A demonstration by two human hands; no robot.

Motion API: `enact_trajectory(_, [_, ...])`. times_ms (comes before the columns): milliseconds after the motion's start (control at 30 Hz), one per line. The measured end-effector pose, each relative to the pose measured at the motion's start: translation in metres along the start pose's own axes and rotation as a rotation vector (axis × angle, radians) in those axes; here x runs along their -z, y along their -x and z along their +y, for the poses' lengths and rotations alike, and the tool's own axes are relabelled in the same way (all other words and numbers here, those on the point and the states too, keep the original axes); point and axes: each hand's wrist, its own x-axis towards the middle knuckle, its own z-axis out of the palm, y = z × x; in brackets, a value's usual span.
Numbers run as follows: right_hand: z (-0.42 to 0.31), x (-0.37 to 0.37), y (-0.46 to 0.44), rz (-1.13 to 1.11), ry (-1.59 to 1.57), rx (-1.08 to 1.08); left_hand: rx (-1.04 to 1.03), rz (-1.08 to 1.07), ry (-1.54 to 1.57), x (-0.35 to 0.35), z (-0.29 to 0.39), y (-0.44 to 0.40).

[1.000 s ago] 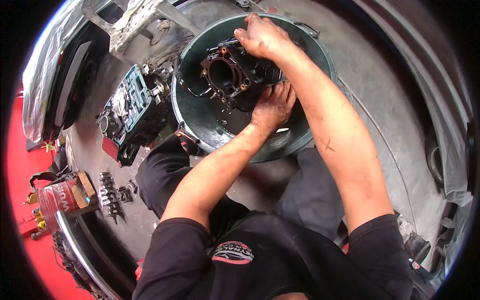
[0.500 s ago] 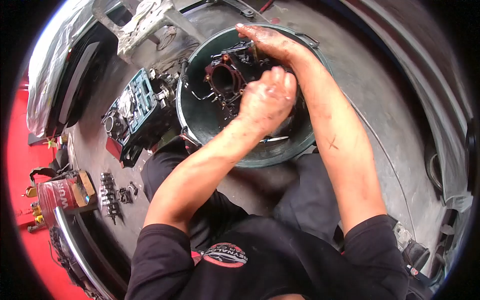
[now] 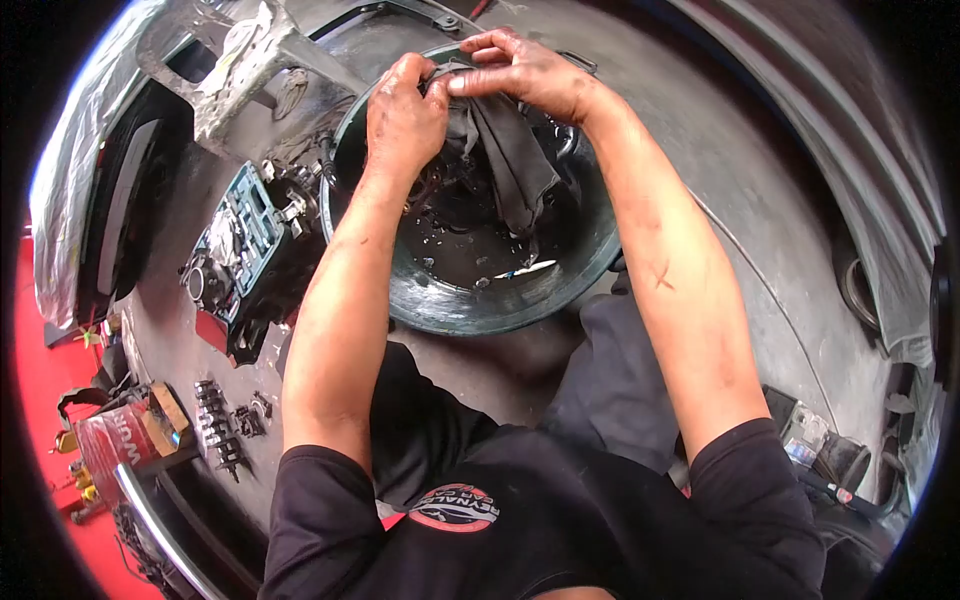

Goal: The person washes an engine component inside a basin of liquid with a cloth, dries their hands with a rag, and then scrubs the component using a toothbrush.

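Being counted: one left hand (image 3: 405, 118), one right hand (image 3: 540, 82). Being tallied nearby: one dark cloth (image 3: 508, 165), one green tub (image 3: 425, 300), one crankshaft (image 3: 217, 430), one chair (image 3: 277, 58).

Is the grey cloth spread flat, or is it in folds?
In folds: the grey cloth is bunched where the left hand and right hand meet it, and long creases run down its length.
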Motion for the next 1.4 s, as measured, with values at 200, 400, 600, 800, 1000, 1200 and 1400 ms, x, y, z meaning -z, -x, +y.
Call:
enact_trajectory(200, [0.009,-0.035,0.034,0.342,0.701,-0.089,0.075,-0.051,0.047,0.004,0.001,-0.001])
enact_trajectory(400, [0.040,-0.038,0.036,0.674,0.426,-0.047,0.031,-0.220,0.083,0.012,-0.010,-0.006])
enact_trajectory(600, [0.071,-0.028,0.019,0.862,0.017,-0.258,0.093,-0.357,0.007,0.029,0.002,-0.014])
enact_trajectory(800, [0.054,-0.013,0.040,1.221,-0.267,-0.114,0.053,-0.261,-0.027,0.018,-0.005,-0.007])
enact_trajectory(1000, [0.124,-0.074,0.067,1.453,-0.475,-0.070,0.003,-0.277,0.010,0.012,-0.016,-0.010])
enact_trajectory(1200, [0.129,-0.142,0.072,1.494,-0.684,-0.081,0.052,-0.280,0.078,0.011,-0.011,-0.007])
enact_trajectory(1400, [0.128,-0.144,0.072,0.925,0.350,0.035,0.011,-0.267,0.212,0.005,-0.026,-0.011])
